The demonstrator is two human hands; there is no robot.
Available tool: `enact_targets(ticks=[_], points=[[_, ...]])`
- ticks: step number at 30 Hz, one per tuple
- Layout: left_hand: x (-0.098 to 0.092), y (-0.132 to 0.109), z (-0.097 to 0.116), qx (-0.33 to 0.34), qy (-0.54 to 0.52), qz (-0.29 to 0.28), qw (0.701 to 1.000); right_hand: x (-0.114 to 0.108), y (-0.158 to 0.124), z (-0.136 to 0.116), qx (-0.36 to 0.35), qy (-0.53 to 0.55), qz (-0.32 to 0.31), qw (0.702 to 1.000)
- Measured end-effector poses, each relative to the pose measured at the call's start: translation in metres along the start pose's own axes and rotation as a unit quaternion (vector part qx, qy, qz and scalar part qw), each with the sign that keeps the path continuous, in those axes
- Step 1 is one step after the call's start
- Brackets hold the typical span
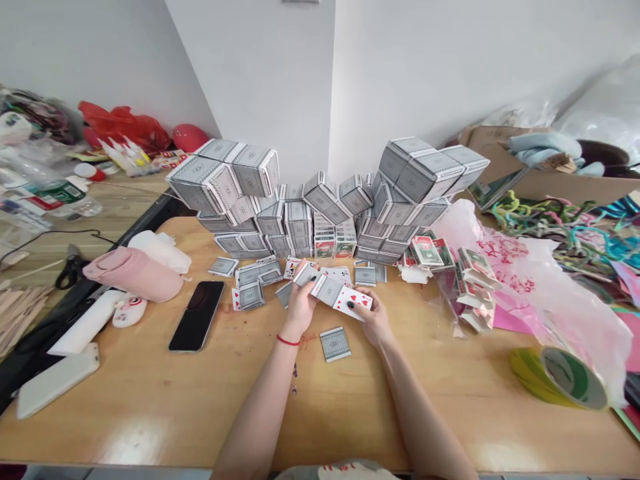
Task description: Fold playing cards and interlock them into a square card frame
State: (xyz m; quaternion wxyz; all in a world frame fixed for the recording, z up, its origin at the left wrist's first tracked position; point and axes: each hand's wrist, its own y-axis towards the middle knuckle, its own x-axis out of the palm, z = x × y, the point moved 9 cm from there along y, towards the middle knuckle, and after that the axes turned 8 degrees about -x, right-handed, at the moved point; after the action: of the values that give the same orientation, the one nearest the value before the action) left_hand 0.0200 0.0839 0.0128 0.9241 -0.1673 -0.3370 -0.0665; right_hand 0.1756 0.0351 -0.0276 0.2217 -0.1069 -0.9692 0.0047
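Note:
My left hand [302,300] pinches overlapping grey-backed playing cards [327,291], its thumb lying on top. At their right end a face-up heart card [354,301] is gripped by my right hand [373,319], thumb over its face. The cards form one slanted strip between both hands, raised above the table. Below them a face-down card or small stack [335,344] lies on the wood. Left of my left hand are loose face-down cards [249,294]. Several face-up cards [340,275] lie behind my hands, partly hidden.
Behind stand stacked blocks of cards, a left tower [225,180] and a right tower [410,180]. A black phone [197,316] and pink roll [135,273] lie left. At right are card boxes [475,287], plastic wrap [540,287] and a tape roll [560,377].

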Motion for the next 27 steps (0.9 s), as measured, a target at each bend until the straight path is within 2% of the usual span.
enact_targets(ticks=[2,7,11,18,22,27], points=[[-0.008,-0.006,-0.001,-0.033,0.042,-0.017,0.998,-0.009,0.003,-0.002,-0.006,-0.006,0.017,1.000],[-0.036,-0.018,0.002,-0.110,0.147,-0.012,0.983,-0.007,0.004,-0.002,-0.006,-0.059,-0.033,0.998],[-0.037,-0.024,-0.004,-0.179,0.224,-0.043,0.957,0.000,0.001,-0.003,-0.006,-0.098,-0.057,0.994],[-0.030,-0.023,-0.016,-0.155,0.226,-0.004,0.962,-0.008,-0.001,-0.012,-0.006,-0.144,-0.036,0.989],[-0.033,-0.022,-0.022,-0.134,0.206,0.030,0.969,-0.008,-0.002,-0.017,-0.012,-0.184,-0.040,0.982],[-0.038,-0.018,-0.024,-0.110,0.167,0.056,0.978,-0.006,-0.001,-0.023,-0.039,-0.194,-0.012,0.980]])
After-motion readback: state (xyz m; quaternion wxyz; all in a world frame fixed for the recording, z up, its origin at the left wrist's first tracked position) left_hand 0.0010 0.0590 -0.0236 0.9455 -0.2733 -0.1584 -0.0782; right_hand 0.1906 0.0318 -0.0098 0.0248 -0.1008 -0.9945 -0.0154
